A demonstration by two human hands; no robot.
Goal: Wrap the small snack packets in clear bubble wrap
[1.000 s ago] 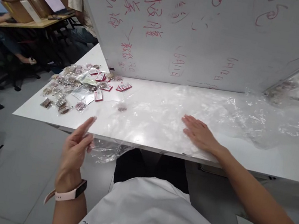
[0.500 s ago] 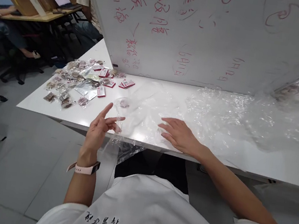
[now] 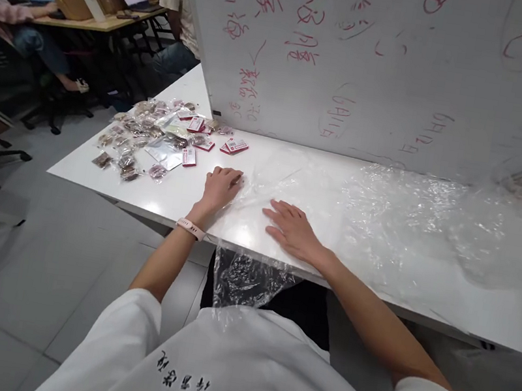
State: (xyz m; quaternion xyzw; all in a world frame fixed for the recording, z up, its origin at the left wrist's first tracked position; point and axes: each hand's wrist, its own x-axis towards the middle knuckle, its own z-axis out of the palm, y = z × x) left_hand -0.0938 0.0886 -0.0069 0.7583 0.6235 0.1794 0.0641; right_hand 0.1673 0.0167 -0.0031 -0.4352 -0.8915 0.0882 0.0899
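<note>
A thin transparent plastic bag (image 3: 252, 280) lies across the white table and hangs over its front edge above my lap. My left hand (image 3: 222, 188) rests palm down at the bag's left side, its fingers curled in; what lies beneath them is hidden. My right hand (image 3: 295, 233) lies flat on the plastic with fingers spread, holding nothing. To the left of my left hand is a heap of small packets (image 3: 130, 165) in see-through wrappers. Several small red-and-white boxes (image 3: 189, 158) lie at that heap's right side.
Crumpled transparent plastic (image 3: 387, 209) covers the right part of the table (image 3: 94, 185). A whiteboard (image 3: 306, 97) with red writing stands along the back. Two people sit at a desk (image 3: 105, 22) with laptops at far left.
My left hand has turned palm down and moved right and up, covering the spot where a small round packet showed. My right hand has shifted slightly left. More plastic hangs over the edge.
</note>
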